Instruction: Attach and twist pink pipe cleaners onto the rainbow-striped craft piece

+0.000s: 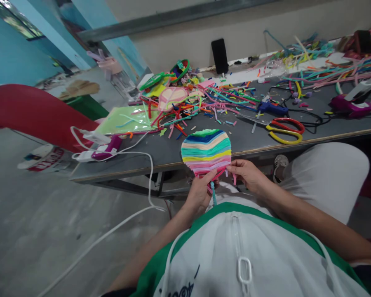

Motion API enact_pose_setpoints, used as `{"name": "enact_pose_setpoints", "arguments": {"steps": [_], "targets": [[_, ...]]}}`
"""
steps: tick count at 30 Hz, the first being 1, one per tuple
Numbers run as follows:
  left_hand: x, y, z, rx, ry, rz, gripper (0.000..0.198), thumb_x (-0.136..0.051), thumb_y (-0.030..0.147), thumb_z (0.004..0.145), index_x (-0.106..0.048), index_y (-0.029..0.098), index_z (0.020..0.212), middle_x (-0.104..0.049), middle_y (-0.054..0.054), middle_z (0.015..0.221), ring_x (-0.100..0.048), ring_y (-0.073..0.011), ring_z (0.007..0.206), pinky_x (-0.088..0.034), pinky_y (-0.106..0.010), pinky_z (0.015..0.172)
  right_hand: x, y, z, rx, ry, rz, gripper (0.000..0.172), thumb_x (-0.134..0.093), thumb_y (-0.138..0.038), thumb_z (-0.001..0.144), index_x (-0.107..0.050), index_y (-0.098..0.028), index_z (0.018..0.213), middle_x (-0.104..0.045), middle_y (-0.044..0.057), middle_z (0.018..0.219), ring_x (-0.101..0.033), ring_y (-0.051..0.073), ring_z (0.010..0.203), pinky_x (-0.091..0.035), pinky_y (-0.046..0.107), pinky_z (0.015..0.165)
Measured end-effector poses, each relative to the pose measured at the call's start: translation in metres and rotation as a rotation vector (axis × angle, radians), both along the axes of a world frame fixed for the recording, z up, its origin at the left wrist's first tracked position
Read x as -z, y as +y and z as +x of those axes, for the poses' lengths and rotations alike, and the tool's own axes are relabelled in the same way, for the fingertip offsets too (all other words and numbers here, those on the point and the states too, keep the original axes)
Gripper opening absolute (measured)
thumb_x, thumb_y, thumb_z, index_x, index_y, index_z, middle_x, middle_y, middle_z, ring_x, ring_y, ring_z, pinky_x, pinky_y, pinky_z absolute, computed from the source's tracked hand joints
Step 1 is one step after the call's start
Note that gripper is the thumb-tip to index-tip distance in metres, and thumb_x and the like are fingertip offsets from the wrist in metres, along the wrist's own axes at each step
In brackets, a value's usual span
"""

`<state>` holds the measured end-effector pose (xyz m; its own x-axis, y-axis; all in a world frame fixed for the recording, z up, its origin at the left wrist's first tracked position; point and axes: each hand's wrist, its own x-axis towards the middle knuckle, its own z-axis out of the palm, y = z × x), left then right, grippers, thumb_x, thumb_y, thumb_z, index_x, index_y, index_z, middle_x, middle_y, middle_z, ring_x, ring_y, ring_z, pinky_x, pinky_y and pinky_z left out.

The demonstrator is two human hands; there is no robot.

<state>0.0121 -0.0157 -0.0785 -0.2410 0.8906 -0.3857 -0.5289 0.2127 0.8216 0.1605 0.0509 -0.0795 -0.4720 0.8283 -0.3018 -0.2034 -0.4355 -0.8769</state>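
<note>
Presently, a striped chenille-stem panel point(206, 149) is held at the center of the frame, just in front of the tabletop point(170, 153) edge, with its upper part seen against the gray surface. Its lower edge is gripped by the left hand point(200, 190), thumb laid on top; its lower right edge is pinched by the thumb and fingers of the right hand point(249, 174). A pink stem end point(234, 179) hangs below the right fingertips, and a teal stem point(213, 193) hangs by the left hand.

Risks, as judged: rows could be parted or bent if the lower edge is pulled unevenly by the two hands. Loose ends could be snagged on clothing. The scissors point(286, 130), right of center with handles near the front edge, could be knocked off by the right forearm. The white cable point(152, 178), drooping over the edge at left, could be caught by the left arm.

Not resolved: the panel's underside and the left fingers beneath it are hidden. How the rows are joined cannot be told. The nozzle of the blue glue gun point(273, 108) is poorly distinguished among clippings. At far left, a red object point(34, 113) is cut off by the frame.
</note>
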Motion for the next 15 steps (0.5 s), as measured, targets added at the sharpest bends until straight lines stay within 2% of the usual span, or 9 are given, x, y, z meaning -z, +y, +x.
{"name": "enact_pose_setpoints", "arguments": {"steps": [4, 8, 11, 15], "targets": [[0.001, 0.000, -0.001, -0.005, 0.052, 0.008, 0.026, -0.078, 0.033, 0.065, -0.069, 0.010, 0.075, -0.059, 0.000, 0.058, -0.051, -0.0088, 0.052, -0.043, -0.024, 0.053, -0.004, 0.002, -0.001, -0.015, 0.039, 0.066, 0.032, -0.082, -0.023, 0.054, -0.066, -0.016, 0.081, -0.068, 0.000, 0.074, -0.058, 0.012, 0.066, -0.044, 0.025, 0.063], [0.002, 0.000, -0.002, -0.010, 0.062, 0.002, 0.028, -0.079, 0.033, 0.062, -0.069, 0.010, 0.075, -0.059, 0.000, 0.058, -0.052, -0.0086, 0.051, -0.043, -0.024, 0.054, -0.005, 0.002, -0.005, 0.016, 0.066, 0.120, 0.042, -0.083, -0.022, 0.052, -0.064, -0.017, 0.089, -0.070, 0.001, 0.080, -0.063, 0.015, 0.076, -0.047, 0.027, 0.072], [0.002, 0.000, -0.002, 0.003, 0.053, -0.020, 0.030, -0.081, 0.033, 0.061, -0.070, 0.009, 0.077, -0.059, 0.000, 0.058, -0.052, -0.0086, 0.051, -0.044, -0.023, 0.053, -0.001, 0.001, -0.008, 0.040, 0.049, 0.179, 0.034, -0.080, -0.026, 0.056, -0.065, -0.016, 0.084, -0.070, 0.001, 0.077, -0.062, 0.015, 0.073, -0.048, 0.028, 0.074], [0.001, 0.000, -0.002, 0.007, 0.060, -0.058, 0.031, -0.084, 0.028, 0.055, -0.069, 0.010, 0.075, -0.060, 0.000, 0.058, -0.052, -0.0084, 0.050, -0.045, -0.024, 0.053, 0.006, -0.001, -0.008, 0.052, -0.012, 0.219, 0.024, -0.074, -0.032, 0.064, -0.067, -0.016, 0.080, -0.068, 0.001, 0.071, -0.058, 0.014, 0.064, -0.046, 0.026, 0.065]]}}
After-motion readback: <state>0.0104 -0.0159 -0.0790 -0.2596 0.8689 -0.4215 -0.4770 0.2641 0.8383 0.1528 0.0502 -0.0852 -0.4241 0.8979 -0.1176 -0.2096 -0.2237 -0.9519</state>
